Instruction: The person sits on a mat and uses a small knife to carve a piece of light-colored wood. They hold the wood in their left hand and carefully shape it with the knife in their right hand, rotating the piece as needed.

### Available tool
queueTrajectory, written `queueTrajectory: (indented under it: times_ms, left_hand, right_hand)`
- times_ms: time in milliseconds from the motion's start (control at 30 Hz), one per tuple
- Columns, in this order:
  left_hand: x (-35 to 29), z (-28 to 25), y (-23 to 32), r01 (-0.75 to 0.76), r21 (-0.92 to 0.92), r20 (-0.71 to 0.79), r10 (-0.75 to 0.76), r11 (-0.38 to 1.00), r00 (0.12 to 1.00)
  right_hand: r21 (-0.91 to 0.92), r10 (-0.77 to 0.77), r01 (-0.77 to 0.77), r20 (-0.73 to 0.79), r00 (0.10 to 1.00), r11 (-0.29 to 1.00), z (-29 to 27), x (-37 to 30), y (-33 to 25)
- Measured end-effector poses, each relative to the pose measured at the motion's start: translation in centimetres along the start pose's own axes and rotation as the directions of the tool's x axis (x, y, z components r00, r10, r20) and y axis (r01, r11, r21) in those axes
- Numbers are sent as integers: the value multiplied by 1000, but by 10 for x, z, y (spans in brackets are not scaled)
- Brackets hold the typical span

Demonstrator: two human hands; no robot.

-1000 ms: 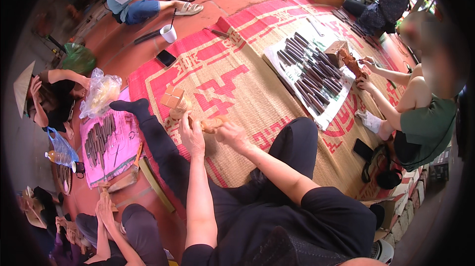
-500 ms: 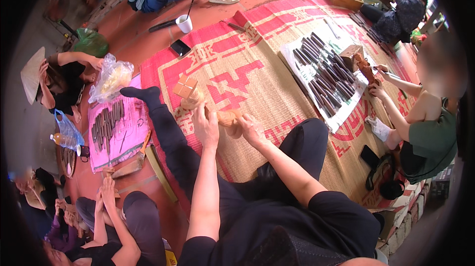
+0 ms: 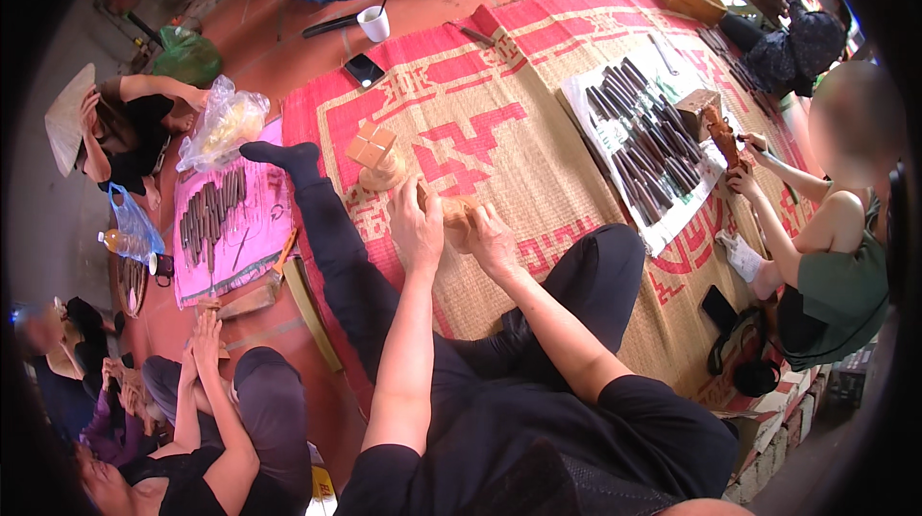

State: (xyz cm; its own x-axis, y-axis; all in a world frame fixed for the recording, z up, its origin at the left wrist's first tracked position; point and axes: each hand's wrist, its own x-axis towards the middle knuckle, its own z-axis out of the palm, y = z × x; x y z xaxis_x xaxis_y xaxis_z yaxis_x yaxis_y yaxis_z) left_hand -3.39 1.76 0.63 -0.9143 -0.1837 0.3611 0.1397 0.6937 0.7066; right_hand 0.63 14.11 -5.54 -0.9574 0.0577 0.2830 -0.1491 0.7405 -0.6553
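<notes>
Pale-brown rounded wooden piece, one, over the mat, nearer its left edge than its right; left hand and right hand, each grip narrow, closed about the piece; step in hand, as judged: a two-handed hold; next move seems to call for even pressure; forearms forward, converging, backs of hands uppermost; square block beyond left hand, whether joined cannot tell

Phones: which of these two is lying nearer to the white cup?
The phone at the mat's red edge, just below the cup in the picture; the other phone lies rightward, beside a black strap.
</notes>
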Motion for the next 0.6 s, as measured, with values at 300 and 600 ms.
queueTrajectory:
  times_ms: [300,600]
  left_hand:
    - [-1,2,11,-43,14,23,43,999,999]
    - [0,0,6,-40,3,25,40,999,999]
  right_hand:
    - [-70,88,-80,127,988,994,13,-11,31]
    - [-81,77,-64,157,985,995,19,-18,31]
